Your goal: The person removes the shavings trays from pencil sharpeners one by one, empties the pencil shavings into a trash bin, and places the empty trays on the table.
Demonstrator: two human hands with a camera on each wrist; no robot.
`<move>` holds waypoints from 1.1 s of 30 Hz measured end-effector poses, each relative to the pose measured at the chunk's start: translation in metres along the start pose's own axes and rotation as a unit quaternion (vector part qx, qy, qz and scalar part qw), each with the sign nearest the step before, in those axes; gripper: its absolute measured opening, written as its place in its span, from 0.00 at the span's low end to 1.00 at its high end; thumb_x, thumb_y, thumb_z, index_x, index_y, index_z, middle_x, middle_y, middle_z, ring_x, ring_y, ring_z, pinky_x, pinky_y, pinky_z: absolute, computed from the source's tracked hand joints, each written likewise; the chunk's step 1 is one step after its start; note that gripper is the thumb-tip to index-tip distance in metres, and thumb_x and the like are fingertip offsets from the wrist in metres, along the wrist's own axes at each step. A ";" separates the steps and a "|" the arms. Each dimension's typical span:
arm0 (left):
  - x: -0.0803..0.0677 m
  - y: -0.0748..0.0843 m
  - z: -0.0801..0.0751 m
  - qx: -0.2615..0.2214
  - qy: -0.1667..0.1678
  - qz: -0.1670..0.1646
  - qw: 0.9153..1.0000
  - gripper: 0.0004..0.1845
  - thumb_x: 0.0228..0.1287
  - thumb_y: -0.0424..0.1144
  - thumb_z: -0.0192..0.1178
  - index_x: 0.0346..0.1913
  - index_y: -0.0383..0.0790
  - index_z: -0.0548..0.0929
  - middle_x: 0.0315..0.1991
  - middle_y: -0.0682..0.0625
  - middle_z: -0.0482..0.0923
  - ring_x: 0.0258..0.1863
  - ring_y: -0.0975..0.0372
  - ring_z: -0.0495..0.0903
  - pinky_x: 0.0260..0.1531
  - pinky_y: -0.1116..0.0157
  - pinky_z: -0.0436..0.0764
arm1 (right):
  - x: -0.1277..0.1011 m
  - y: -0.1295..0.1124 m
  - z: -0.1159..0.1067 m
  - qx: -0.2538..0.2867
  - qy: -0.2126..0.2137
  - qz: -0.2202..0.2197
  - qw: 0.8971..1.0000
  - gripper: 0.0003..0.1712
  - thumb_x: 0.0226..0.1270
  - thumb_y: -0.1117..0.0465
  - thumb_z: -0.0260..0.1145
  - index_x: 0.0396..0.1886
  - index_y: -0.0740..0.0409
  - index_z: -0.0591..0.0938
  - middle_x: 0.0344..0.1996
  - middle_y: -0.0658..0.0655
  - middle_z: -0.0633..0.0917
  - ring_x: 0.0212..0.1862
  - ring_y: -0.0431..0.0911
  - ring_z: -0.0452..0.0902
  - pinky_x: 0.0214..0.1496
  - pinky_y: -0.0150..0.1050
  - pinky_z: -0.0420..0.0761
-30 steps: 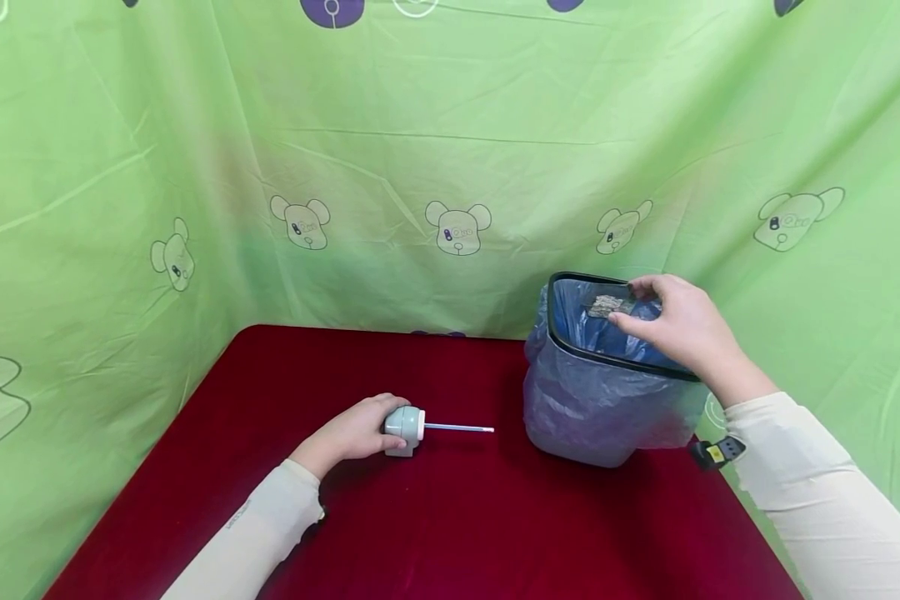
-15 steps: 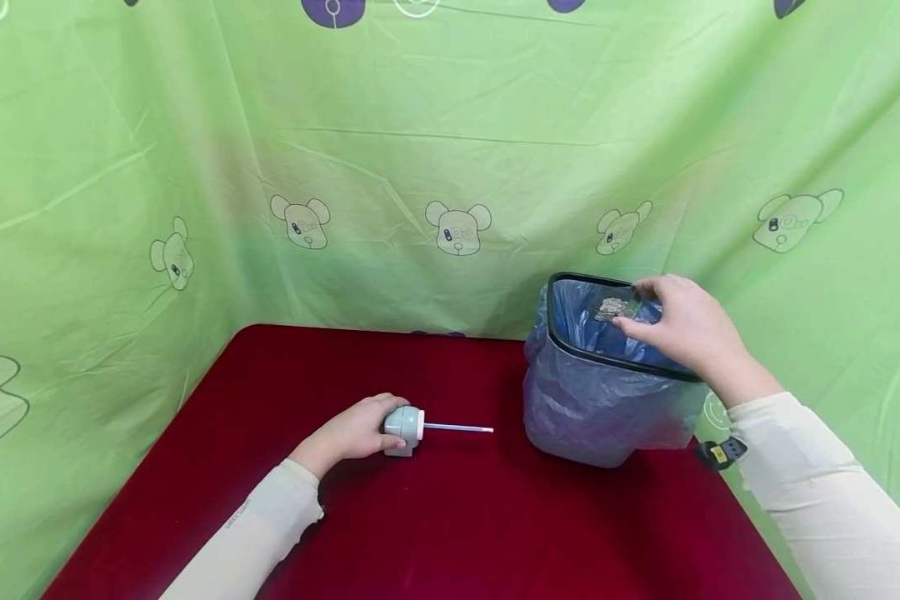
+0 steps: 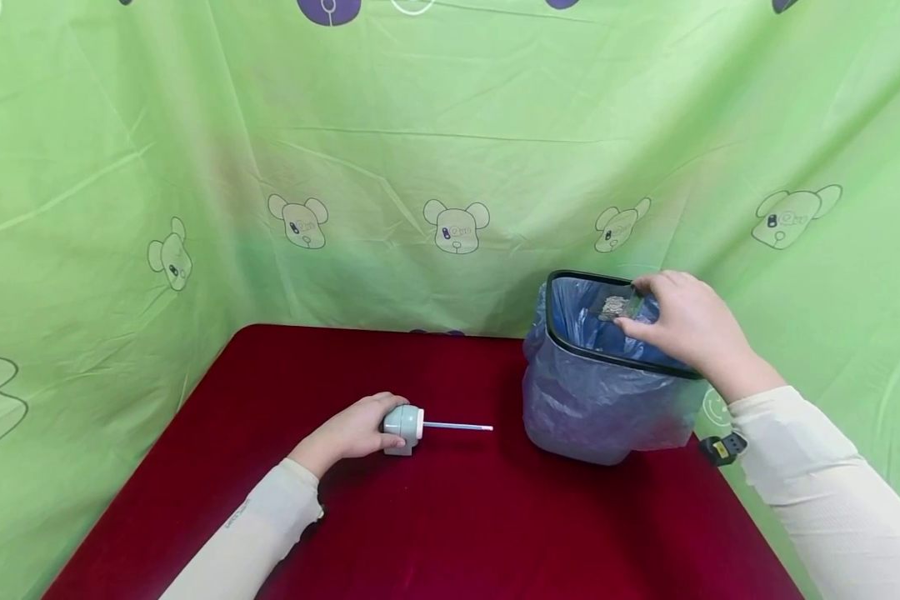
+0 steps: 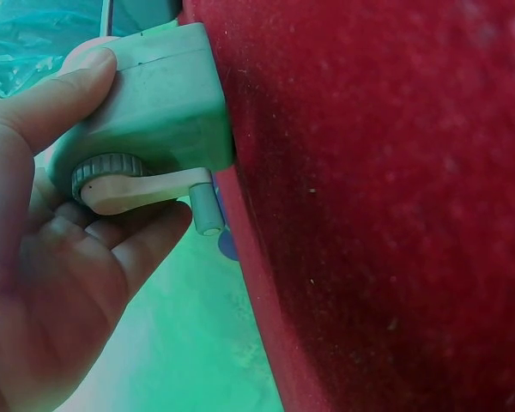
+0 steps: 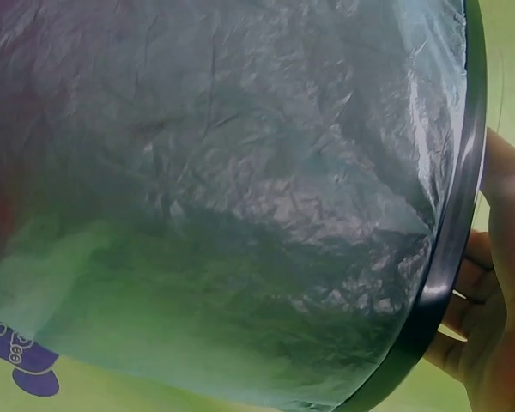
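I see a dark red desk (image 3: 435, 533) enclosed on three sides by a green curtain (image 3: 390, 167) printed with cartoon bears. My left hand (image 3: 352, 433) rests on the desk near its middle, fingers (image 4: 86, 86) curled around a small pale green pencil sharpener (image 3: 403, 425). A thin pencil (image 3: 457, 427) sticks out of the sharpener's front, lying level and pointing right toward the bin. In the left wrist view the sharpener sits against the red desk surface, and its cream crank handle (image 4: 142, 187) with a ribbed knob lies just beside my curled fingers.

At the right rear of the desk stands a waste bin (image 3: 607, 400) lined with a blue-grey plastic bag (image 5: 240, 197) and topped by a black rim (image 3: 570, 346). My right hand (image 3: 690, 325) hovers over the bin's opening, thumb and fingers pinching a small flat tray (image 3: 617, 307) that seems to carry pale shavings, though it is too small to tell for certain. The tray sits over the bag's opening, inside the rim line. The right wrist view is mostly filled by the crinkled bag and the curved rim, with my fingers at the right edge.
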State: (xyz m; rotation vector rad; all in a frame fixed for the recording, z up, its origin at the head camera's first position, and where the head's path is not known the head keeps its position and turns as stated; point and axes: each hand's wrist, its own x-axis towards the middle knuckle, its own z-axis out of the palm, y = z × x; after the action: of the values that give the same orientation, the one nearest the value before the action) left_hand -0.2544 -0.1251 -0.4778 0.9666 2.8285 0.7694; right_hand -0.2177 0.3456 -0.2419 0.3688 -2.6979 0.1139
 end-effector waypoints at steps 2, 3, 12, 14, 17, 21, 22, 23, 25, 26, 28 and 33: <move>0.001 0.000 0.000 0.001 -0.002 -0.003 1.000 0.33 0.60 0.45 0.74 0.67 0.41 0.77 0.56 0.52 0.79 0.48 0.63 0.78 0.53 0.58 0.79 | 0.000 0.001 -0.001 -0.005 0.000 -0.003 1.000 0.38 0.61 0.44 0.74 0.60 0.68 0.80 0.52 0.70 0.83 0.58 0.66 0.75 0.60 0.63 0.72; 0.001 -0.001 0.000 0.001 -0.001 -0.003 1.000 0.33 0.60 0.45 0.74 0.67 0.41 0.77 0.56 0.52 0.79 0.48 0.63 0.78 0.53 0.58 0.79 | 0.000 0.001 -0.001 -0.008 0.000 -0.006 1.000 0.37 0.60 0.45 0.74 0.60 0.68 0.80 0.51 0.70 0.84 0.57 0.66 0.75 0.60 0.63 0.72; 0.002 -0.001 -0.001 -0.001 -0.003 -0.005 1.000 0.33 0.61 0.46 0.74 0.67 0.41 0.76 0.58 0.51 0.79 0.49 0.63 0.78 0.53 0.58 0.79 | -0.001 0.002 -0.003 -0.038 0.007 -0.025 0.999 0.36 0.58 0.47 0.76 0.58 0.68 0.81 0.48 0.69 0.84 0.52 0.65 0.77 0.57 0.64 0.73; 0.001 0.000 -0.001 -0.003 -0.002 -0.005 1.000 0.33 0.61 0.45 0.74 0.67 0.41 0.76 0.57 0.51 0.79 0.48 0.63 0.78 0.53 0.58 0.80 | -0.001 0.003 -0.003 -0.042 0.008 -0.028 0.999 0.36 0.58 0.47 0.77 0.58 0.68 0.81 0.47 0.69 0.85 0.51 0.65 0.78 0.55 0.63 0.74; -0.001 0.002 -0.002 -0.007 -0.005 -0.009 1.000 0.33 0.61 0.45 0.74 0.67 0.41 0.77 0.57 0.51 0.79 0.48 0.63 0.78 0.53 0.57 0.80 | -0.002 0.003 -0.002 -0.048 0.006 -0.031 0.998 0.36 0.57 0.47 0.77 0.57 0.69 0.81 0.46 0.69 0.85 0.50 0.64 0.78 0.54 0.63 0.74; -0.001 0.003 -0.002 -0.009 -0.007 -0.012 1.000 0.32 0.61 0.45 0.74 0.67 0.41 0.76 0.57 0.51 0.79 0.48 0.63 0.78 0.53 0.58 0.79 | -0.002 0.006 0.001 -0.059 0.008 -0.037 0.998 0.36 0.56 0.47 0.78 0.56 0.69 0.82 0.44 0.68 0.85 0.48 0.64 0.79 0.52 0.63 0.75; -0.001 0.003 -0.001 -0.010 -0.005 -0.010 1.000 0.32 0.61 0.44 0.74 0.67 0.40 0.77 0.57 0.51 0.79 0.48 0.63 0.78 0.53 0.58 0.79 | -0.002 0.007 0.001 -0.062 0.009 -0.040 0.997 0.36 0.56 0.47 0.78 0.56 0.69 0.82 0.43 0.68 0.85 0.47 0.64 0.79 0.52 0.62 0.75; -0.001 0.003 -0.001 -0.009 -0.005 -0.009 1.000 0.32 0.61 0.44 0.74 0.67 0.40 0.77 0.57 0.51 0.79 0.48 0.63 0.78 0.53 0.58 0.79 | -0.002 0.008 0.002 -0.064 0.011 -0.043 0.997 0.36 0.55 0.47 0.78 0.56 0.69 0.82 0.42 0.67 0.85 0.47 0.64 0.79 0.51 0.62 0.75; 0.000 0.003 -0.001 -0.009 -0.005 -0.007 1.000 0.32 0.61 0.44 0.74 0.66 0.40 0.77 0.56 0.51 0.79 0.48 0.63 0.78 0.53 0.58 0.79 | -0.002 0.009 0.002 -0.069 0.014 -0.047 0.996 0.36 0.55 0.47 0.78 0.55 0.69 0.82 0.42 0.67 0.85 0.46 0.64 0.79 0.51 0.62 0.76; 0.000 0.003 -0.001 -0.008 -0.005 -0.006 1.000 0.32 0.61 0.44 0.74 0.66 0.40 0.77 0.56 0.51 0.79 0.48 0.63 0.78 0.53 0.58 0.79 | -0.003 0.009 0.002 -0.071 0.015 -0.049 0.996 0.36 0.54 0.47 0.78 0.55 0.69 0.82 0.41 0.67 0.85 0.46 0.64 0.79 0.51 0.62 0.75; -0.001 0.003 -0.002 -0.007 -0.005 -0.005 1.000 0.32 0.61 0.44 0.74 0.66 0.40 0.77 0.56 0.51 0.79 0.48 0.63 0.78 0.53 0.58 0.79 | -0.004 0.010 0.002 -0.073 0.015 -0.052 0.996 0.36 0.54 0.47 0.78 0.55 0.69 0.82 0.41 0.67 0.85 0.46 0.64 0.79 0.51 0.62 0.75; -0.002 0.005 -0.003 -0.011 -0.006 -0.009 1.000 0.32 0.61 0.44 0.74 0.67 0.40 0.77 0.56 0.51 0.79 0.48 0.63 0.78 0.53 0.58 0.79 | -0.006 0.009 0.001 -0.076 0.018 -0.059 0.995 0.36 0.53 0.48 0.79 0.54 0.69 0.82 0.42 0.67 0.85 0.46 0.64 0.79 0.50 0.62 0.75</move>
State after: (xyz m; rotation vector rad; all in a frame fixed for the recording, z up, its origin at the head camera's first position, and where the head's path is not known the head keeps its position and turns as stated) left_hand -0.2506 -0.1242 -0.4730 0.9376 2.8084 0.7880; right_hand -0.2155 0.3554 -0.2454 0.4724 -2.6217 -0.1167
